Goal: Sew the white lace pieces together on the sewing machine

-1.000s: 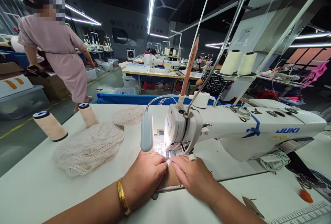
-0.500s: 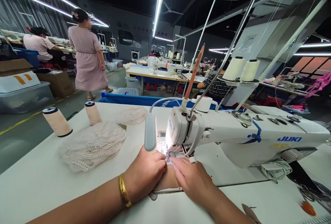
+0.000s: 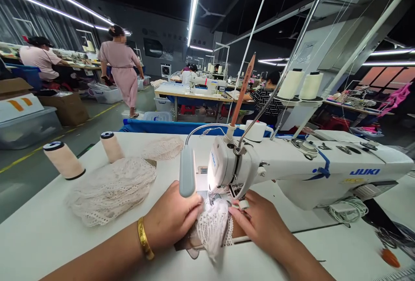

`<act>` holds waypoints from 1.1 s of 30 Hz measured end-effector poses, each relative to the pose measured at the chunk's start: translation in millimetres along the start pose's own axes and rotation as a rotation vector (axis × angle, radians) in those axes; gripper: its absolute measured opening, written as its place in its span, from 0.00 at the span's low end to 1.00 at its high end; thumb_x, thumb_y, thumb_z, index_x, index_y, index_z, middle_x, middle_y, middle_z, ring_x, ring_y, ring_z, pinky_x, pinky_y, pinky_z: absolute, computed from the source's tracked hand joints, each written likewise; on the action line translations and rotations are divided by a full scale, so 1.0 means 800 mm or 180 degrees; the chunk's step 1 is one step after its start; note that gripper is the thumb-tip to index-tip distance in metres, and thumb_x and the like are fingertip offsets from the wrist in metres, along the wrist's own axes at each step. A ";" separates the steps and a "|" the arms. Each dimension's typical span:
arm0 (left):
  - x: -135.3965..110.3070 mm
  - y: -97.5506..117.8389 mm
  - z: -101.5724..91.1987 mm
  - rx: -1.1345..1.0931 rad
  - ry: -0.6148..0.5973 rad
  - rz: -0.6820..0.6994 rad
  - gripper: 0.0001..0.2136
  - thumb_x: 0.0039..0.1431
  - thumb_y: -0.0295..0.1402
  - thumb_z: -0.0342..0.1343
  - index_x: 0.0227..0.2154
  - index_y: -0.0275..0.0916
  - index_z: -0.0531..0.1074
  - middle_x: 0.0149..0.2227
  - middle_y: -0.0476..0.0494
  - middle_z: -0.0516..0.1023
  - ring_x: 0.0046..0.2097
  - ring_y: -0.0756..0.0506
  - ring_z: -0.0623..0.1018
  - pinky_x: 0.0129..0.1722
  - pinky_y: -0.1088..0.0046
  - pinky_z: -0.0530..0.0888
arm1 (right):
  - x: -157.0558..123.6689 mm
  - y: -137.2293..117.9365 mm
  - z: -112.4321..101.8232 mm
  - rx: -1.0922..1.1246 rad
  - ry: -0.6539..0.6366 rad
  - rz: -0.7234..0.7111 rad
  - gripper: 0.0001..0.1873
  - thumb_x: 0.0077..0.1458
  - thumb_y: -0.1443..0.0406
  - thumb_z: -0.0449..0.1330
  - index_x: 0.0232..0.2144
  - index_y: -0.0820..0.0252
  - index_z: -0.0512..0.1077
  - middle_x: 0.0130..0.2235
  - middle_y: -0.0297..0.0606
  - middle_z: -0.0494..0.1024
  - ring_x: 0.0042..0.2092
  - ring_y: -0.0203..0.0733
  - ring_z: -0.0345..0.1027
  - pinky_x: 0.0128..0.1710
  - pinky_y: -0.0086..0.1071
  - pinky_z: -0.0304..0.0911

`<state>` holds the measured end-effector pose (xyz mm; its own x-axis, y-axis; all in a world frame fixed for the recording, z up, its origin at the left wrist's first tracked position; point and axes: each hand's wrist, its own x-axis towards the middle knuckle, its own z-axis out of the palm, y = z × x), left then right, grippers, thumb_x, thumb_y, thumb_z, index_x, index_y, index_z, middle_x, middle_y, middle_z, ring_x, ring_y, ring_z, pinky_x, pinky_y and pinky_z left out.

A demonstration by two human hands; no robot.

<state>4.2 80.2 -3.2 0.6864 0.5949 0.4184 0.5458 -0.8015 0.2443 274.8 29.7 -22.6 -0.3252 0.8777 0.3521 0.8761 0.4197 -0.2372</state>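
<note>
A piece of white lace [image 3: 212, 229] lies bunched under the needle area of the white sewing machine [image 3: 223, 164], its near end hanging over the front of the machine bed. My left hand [image 3: 175, 214], with a gold bangle at the wrist, is closed at the lace's left edge, thumb and fingers pressed together. On the opposite edge, my right hand [image 3: 261, 218] pinches the lace beside the presser foot, some of its fingers hidden behind the machine's lever. A grey lamp [image 3: 187, 170] partly covers the left fingertips.
On the table's left lie a heap of lace [image 3: 112, 190], a smaller lace bundle [image 3: 162, 148] and two thread cones [image 3: 64, 160]. Scissors [image 3: 385, 240] lie at the right. A person in pink [image 3: 121, 67] walks in the aisle; others sit at machines.
The lace has come toward me from behind the needle and now spreads over the front of the bed. My hands have moved apart. The walking person has moved farther away.
</note>
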 end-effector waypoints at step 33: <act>-0.009 0.031 0.019 -0.0451 0.0045 0.0689 0.12 0.72 0.26 0.49 0.41 0.41 0.79 0.40 0.44 0.83 0.38 0.41 0.78 0.40 0.62 0.72 | -0.005 -0.020 -0.003 0.0207 -0.0394 -0.0904 0.18 0.63 0.75 0.56 0.48 0.50 0.77 0.45 0.37 0.82 0.47 0.48 0.73 0.51 0.41 0.67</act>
<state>19.9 56.8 -13.1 0.7725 0.4083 0.4863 0.3133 -0.9112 0.2674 262.9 18.8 -18.0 -0.5979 0.7430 0.3006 0.7207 0.6625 -0.2040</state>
